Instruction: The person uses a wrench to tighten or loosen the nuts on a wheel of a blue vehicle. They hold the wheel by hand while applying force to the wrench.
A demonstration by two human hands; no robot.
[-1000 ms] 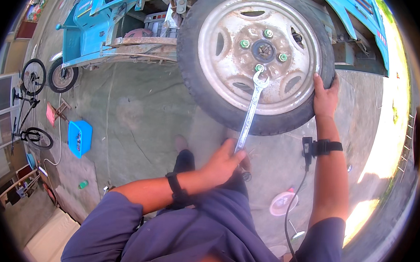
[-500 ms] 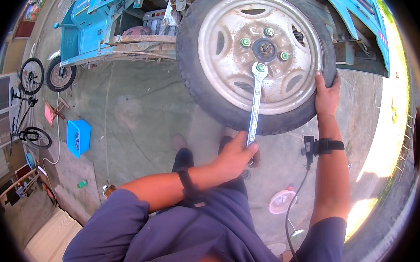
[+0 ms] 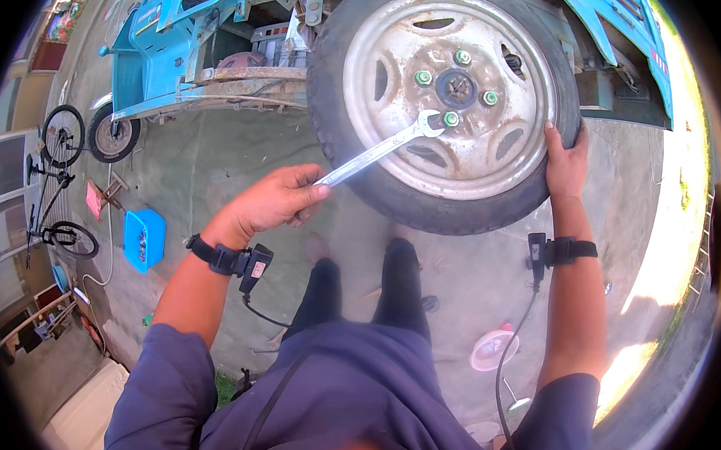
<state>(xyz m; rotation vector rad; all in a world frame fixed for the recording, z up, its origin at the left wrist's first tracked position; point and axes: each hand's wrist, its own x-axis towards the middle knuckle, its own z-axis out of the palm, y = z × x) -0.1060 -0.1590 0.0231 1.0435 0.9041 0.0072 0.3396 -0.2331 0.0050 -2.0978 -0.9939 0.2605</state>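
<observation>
My left hand (image 3: 280,196) is closed round the handle of a long silver wrench (image 3: 371,155), which slants up to the right across the tyre. The wrench's open jaw lies just left of the lowest green nut (image 3: 451,119) and looks to be off it. That nut is one of several on the hub of a wheel with a rusty, pale rim (image 3: 373,117) and a black tyre (image 3: 333,119). At the tyre's right edge, my right hand (image 3: 567,163) grips it, thumb on the front and fingers round the tread side.
A blue vehicle body (image 3: 154,71) stands behind the wheel. On the left are a small wheel (image 3: 113,134), a bicycle (image 3: 53,175) and a blue basin (image 3: 144,240) with small things in it. A pink basin (image 3: 492,350) sits on the concrete at the lower right.
My left hand has swung left and up with the wrench, from below the wheel to its lower left. The jaw has come off the lowest nut. My right hand stays on the tyre.
</observation>
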